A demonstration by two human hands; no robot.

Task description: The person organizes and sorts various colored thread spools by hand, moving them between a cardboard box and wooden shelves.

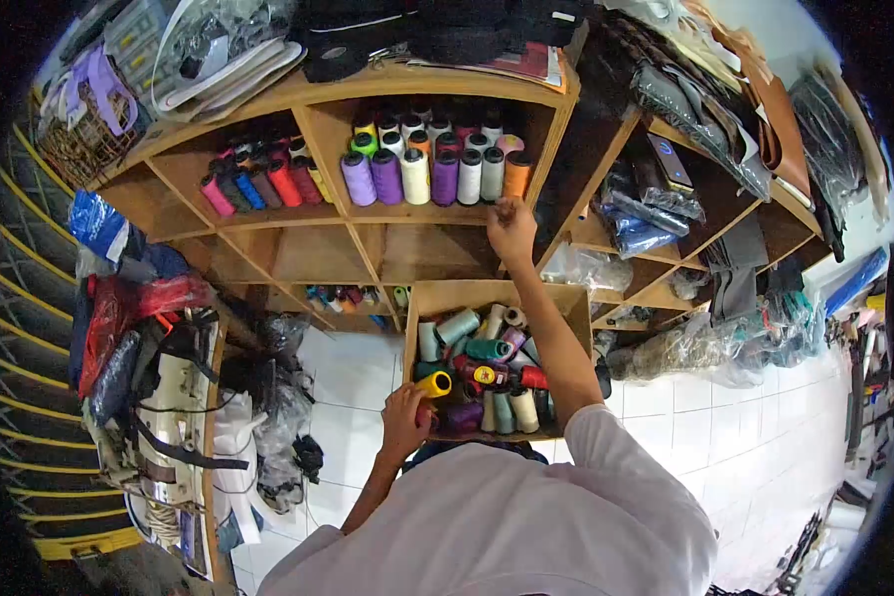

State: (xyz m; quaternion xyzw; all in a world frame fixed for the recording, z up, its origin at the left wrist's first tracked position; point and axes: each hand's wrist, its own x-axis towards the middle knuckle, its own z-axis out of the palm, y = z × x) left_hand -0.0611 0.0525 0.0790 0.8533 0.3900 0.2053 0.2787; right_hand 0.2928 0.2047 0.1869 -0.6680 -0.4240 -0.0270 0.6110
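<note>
My right hand (512, 234) is raised to the middle shelf compartment. Its closed fingers are at the base of an orange thread spool (517, 175), at the right end of the front row. Purple, cream, white and grey spools stand upright beside it, with more rows behind. Lower down, my left hand (404, 425) is at the left side of an open cardboard box (497, 292). Its fingers are closed around the lower end of a tilted yellow thread spool (434, 384); the grip is partly hidden. Inside the box, spools of many colours, including a teal one (489, 349), lie jumbled.
Left of the middle compartment, another one holds pink, blue and red spools (280, 187). Small coloured items (343, 297) sit in a low cubby. A sewing machine (164, 437) and plastic bags are on the left. Wrapped packets (656, 199) and rolled materials (705, 348) crowd the right.
</note>
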